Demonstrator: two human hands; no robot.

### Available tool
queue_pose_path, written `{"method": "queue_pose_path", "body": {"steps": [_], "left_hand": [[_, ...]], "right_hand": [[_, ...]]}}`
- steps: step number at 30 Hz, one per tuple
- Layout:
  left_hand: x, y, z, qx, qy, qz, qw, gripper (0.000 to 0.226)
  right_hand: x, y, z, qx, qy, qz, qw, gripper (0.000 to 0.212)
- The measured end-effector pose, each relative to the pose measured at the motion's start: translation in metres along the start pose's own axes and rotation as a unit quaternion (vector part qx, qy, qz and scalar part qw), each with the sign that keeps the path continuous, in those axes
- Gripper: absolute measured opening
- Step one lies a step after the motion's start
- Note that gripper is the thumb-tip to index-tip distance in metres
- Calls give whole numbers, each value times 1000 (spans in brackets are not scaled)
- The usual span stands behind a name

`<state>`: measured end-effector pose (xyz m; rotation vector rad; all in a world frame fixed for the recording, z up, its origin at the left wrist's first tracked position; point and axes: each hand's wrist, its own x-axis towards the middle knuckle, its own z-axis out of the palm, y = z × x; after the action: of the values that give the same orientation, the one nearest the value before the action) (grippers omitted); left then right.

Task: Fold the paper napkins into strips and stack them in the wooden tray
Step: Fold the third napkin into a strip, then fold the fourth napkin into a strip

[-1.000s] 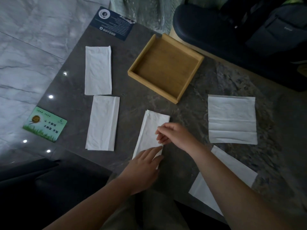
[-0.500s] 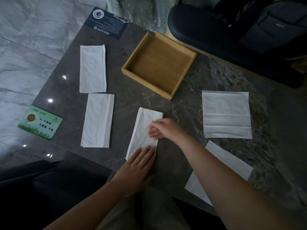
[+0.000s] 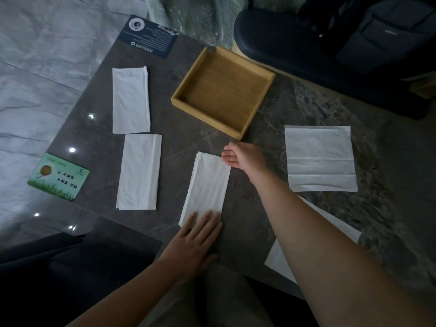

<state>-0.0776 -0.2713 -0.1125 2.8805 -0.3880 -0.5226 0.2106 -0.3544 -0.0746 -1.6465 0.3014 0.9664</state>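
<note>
My left hand (image 3: 193, 241) lies flat on the third strip's (image 3: 205, 187) near end; my right hand (image 3: 243, 155), open, touches its far corner. Two strips (image 3: 131, 100) wait leftward. The tray (image 3: 186, 100) holds nothing; one napkin (image 3: 320, 159) lies unfolded, another, I think, under my arm.

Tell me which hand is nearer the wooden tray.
Right. The right hand sits just below the wooden tray's near corner; the left hand presses the folded napkin's near end, farther away.

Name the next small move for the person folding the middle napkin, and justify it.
Probably lift the middle strip into the wooden tray. It already lies folded, the left hand flat on its near end, the right hand at its far corner, and the tray holds nothing.
</note>
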Motion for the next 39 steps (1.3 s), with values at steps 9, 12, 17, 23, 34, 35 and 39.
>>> {"method": "queue_pose_path", "body": {"steps": [9,12,17,23,34,35,39], "left_hand": [[2,-6,-20,12,-5,3,1000,73],[12,-8,-37,-21,7,-9,1000,68],[50,6,-73,-60,12,59,996,60],[99,61,-85,-112,-3,174,978,53],[124,135,-61,-58,-93,288,951,53],[124,131,-57,-50,-98,285,952,57],[126,118,-49,-15,-91,290,953,63]], "right_hand": [[-33,5,-31,-8,-5,-19,1000,20],[-48,7,-53,-21,5,-29,999,19],[-81,24,-99,-80,70,-64,992,18],[-127,60,-179,-122,169,-79,975,18],[-182,158,-263,-503,189,-112,836,76],[-182,160,-263,-535,164,-109,821,81],[-184,173,-265,-607,94,-93,783,83]]}}
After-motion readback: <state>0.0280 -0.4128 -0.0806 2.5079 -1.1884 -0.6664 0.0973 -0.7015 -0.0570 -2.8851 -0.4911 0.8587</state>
